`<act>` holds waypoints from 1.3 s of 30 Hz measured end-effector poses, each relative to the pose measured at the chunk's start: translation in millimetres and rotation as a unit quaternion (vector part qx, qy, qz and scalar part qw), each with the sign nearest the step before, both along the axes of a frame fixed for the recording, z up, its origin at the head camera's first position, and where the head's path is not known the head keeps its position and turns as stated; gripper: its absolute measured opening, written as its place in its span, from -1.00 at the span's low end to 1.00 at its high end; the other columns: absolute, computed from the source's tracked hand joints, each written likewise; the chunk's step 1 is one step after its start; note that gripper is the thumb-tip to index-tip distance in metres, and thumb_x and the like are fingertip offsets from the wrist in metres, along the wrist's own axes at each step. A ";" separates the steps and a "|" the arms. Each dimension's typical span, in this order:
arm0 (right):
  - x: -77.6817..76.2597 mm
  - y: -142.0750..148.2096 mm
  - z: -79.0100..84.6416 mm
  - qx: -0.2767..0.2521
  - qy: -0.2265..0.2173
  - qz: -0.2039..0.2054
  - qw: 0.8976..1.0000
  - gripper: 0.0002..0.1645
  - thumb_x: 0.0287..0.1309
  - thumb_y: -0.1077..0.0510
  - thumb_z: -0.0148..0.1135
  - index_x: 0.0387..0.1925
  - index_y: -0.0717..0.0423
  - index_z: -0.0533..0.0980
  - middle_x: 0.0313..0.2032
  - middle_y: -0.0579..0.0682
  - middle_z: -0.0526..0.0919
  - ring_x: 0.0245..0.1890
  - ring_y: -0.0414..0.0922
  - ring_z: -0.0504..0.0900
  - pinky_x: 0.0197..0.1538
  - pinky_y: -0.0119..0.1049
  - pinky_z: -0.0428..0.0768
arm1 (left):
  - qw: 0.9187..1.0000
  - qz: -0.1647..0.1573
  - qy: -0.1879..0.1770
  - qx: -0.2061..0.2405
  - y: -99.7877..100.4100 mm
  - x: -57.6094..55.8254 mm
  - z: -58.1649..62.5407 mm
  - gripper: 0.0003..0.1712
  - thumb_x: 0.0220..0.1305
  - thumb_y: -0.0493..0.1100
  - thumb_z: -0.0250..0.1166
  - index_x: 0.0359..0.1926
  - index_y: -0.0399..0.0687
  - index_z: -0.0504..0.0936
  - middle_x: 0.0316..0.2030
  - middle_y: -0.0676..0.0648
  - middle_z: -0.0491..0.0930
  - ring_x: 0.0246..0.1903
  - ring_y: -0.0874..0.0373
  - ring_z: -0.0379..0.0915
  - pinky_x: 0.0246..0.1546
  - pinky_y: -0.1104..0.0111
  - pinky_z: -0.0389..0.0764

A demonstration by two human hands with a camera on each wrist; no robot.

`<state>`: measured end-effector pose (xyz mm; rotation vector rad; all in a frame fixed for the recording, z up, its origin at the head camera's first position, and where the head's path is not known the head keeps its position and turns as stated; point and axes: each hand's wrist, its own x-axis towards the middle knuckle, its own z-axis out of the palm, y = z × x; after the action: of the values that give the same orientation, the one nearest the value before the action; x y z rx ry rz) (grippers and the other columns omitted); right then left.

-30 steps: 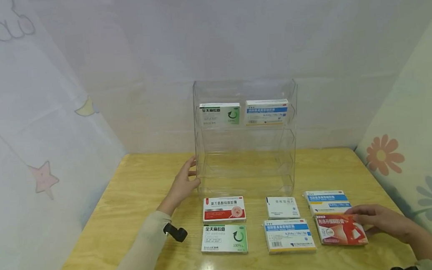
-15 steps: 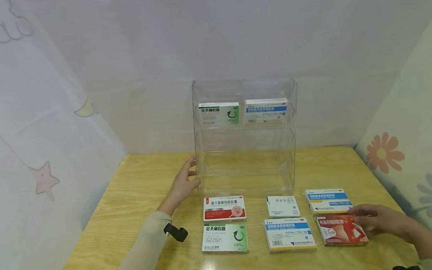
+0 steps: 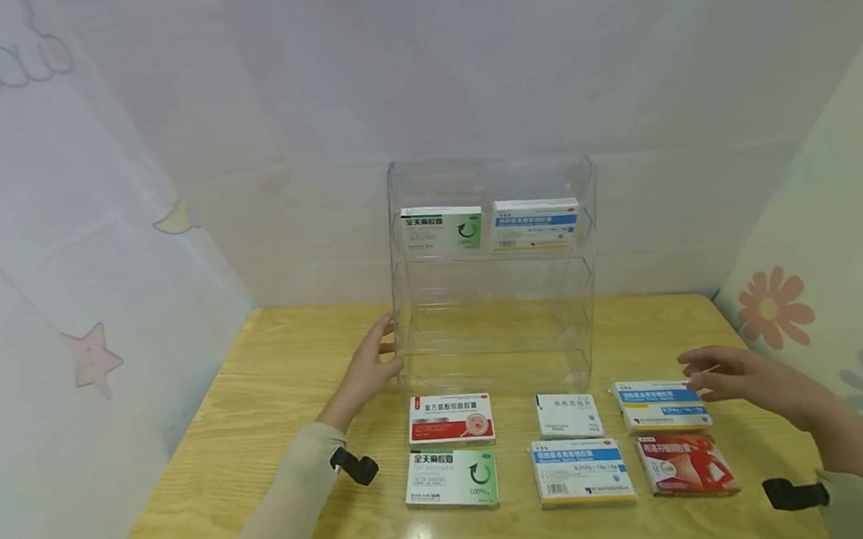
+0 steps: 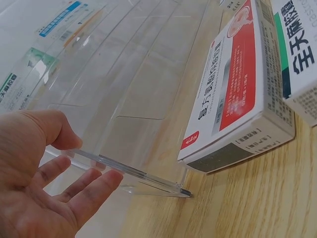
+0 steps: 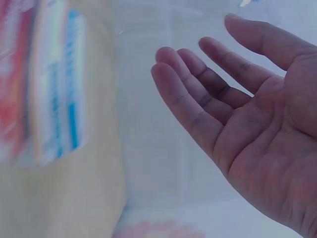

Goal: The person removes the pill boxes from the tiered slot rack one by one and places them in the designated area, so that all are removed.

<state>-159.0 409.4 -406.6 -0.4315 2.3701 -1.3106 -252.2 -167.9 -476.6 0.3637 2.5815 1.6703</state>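
A clear plastic display rack [image 3: 494, 298] stands upright on the table. At its left side, my left hand [image 3: 369, 364] holds the side panel's edge; in the left wrist view the thumb is on one face and the fingers on the other. My right hand [image 3: 758, 380] is raised with nothing in it, fingers loosely bent. In the head view its fingertips overlap a blue-and-white medicine box [image 3: 662, 404]. Just in front of that lies a red medicine box [image 3: 687, 464]. The right wrist view shows the palm [image 5: 277, 129], with both boxes blurred at left.
A green-and-white box [image 3: 439, 229] and a blue-and-white box [image 3: 536, 224] sit in the rack's upper tier. Before the rack lie a red-and-white box [image 3: 451, 419], a green-and-white box [image 3: 451, 478], a small white box [image 3: 569, 415] and a blue-and-white box [image 3: 582, 471].
My right hand has let go of the red medicine box and moved up and away from it, over the blue-and-white box behind. The left hand stays at the rack.
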 end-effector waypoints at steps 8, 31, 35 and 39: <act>-27.1 -40.8 37.1 0.053 0.088 -0.030 0.994 -0.45 0.50 0.06 0.07 0.36 0.28 0.35 0.23 0.32 0.50 -0.02 -0.35 0.66 -0.02 -0.40 0.65 | 1.000 -0.004 -0.001 0.000 3.1 0.5 1.8 -0.02 0.28 -0.39 0.20 0.59 0.32 0.04 0.49 -0.15 0.17 0.28 -0.21 0.34 -0.20 0.19 0.64; -85.1 -113.7 99.6 0.112 0.200 -0.110 0.967 -0.29 0.43 -0.18 0.13 0.43 0.09 0.31 0.36 0.20 0.43 0.32 0.22 0.42 0.28 0.35 0.38 | 1.000 0.001 -0.001 -0.016 1.7 -0.4 0.7 -0.03 0.29 -0.36 0.21 0.60 0.29 0.03 0.48 -0.15 0.18 0.28 -0.17 0.36 -0.10 0.19 0.64; -94.5 -121.2 106.6 0.109 0.202 -0.120 0.966 -0.25 0.42 -0.23 0.10 0.44 0.08 0.30 0.37 0.20 0.41 0.31 0.21 0.42 0.30 0.35 0.35 | 1.000 0.003 -0.002 -0.017 1.0 -0.3 -0.9 -0.04 0.31 -0.35 0.21 0.60 0.29 0.02 0.49 -0.15 0.18 0.29 -0.18 0.35 -0.08 0.16 0.65; -102.9 -127.2 112.1 0.106 0.212 -0.129 0.963 -0.30 0.44 -0.20 0.09 0.44 0.06 0.31 0.38 0.18 0.40 0.31 0.20 0.42 0.30 0.35 0.35 | 1.000 0.003 -0.004 -0.016 0.5 0.1 -1.9 -0.03 0.31 -0.35 0.21 0.60 0.30 0.02 0.49 -0.15 0.17 0.29 -0.19 0.35 -0.08 0.15 0.64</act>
<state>-261.9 282.1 -294.5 -0.3771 2.9759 -1.1363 -252.0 -167.3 -478.5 0.3470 2.6033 1.6276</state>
